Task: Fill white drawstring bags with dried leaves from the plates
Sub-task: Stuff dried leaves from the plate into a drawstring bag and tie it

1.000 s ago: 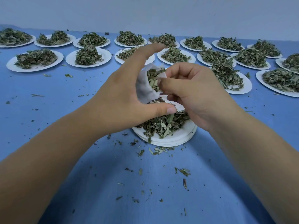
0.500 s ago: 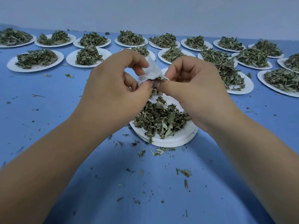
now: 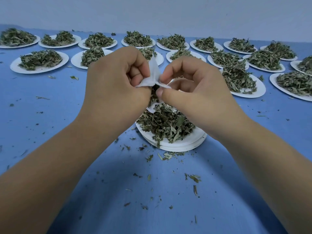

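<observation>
Head view. Both hands are raised together over the near middle of the blue table top. Between them is a small white fabric drawstring bag, held in the air just above the far edge of a low stack of round white paper plates.

Left hand: fingers curled inward, thumb and fingertips pinching the left side of the bag's upper edge. Right hand: fingers curled, thumb and index finger pinching the right side of the same edge. One corner of the bag points upward between the knuckles. The lower part is mostly hidden behind the two thumbs; dark leaf matter shows in the gap, so whether the bag's mouth is open or drawn closed cannot be told.

The top plate of the stack carries a loose pile of dried green leaves, directly below the bag. Leaf crumbs are scattered on the table in front of the stack and toward the camera.

Further back, two rows of single white paper plates span the table's width, each with its own leaf heap. A taller heap sits on the plate just right of the right hand. A pale wall lies behind the far table edge.
</observation>
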`<state>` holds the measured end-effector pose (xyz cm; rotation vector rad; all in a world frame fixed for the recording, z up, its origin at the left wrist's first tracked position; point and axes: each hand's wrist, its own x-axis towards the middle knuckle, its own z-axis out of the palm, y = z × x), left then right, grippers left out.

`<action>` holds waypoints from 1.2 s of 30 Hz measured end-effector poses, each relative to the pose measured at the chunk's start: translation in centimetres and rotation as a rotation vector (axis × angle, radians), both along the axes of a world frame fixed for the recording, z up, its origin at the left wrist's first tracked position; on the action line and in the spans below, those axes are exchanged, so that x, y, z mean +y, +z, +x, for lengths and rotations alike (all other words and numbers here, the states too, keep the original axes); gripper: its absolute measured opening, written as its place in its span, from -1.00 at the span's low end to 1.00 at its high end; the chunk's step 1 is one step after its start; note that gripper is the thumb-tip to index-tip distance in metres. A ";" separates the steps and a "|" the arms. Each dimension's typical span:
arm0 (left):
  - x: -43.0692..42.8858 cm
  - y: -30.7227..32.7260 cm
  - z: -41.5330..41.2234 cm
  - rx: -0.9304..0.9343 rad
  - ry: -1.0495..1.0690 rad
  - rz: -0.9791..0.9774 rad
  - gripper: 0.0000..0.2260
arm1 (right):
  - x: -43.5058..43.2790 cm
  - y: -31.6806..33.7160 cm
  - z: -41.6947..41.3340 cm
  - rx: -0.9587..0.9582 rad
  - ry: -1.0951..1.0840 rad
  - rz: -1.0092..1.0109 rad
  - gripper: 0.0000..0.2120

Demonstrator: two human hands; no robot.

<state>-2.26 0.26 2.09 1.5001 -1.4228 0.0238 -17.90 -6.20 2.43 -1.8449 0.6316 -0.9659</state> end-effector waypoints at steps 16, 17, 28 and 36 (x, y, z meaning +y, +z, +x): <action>0.6 0.7 -0.5 0.058 -0.100 -0.015 -0.66 | -0.4 -0.2 0.3 0.108 -0.281 -0.239 -0.79; 0.6 0.8 -0.3 0.056 -0.087 -0.011 -0.66 | -0.3 -0.1 0.3 0.104 -0.256 -0.214 -0.80; 1.0 1.4 0.7 0.120 -0.146 -0.026 -0.81 | -1.4 1.9 1.4 0.170 -0.115 -0.170 -0.86; 1.0 2.1 3.8 0.142 -0.095 -0.154 -0.94 | -2.8 4.6 4.9 0.165 -0.007 -0.080 -0.95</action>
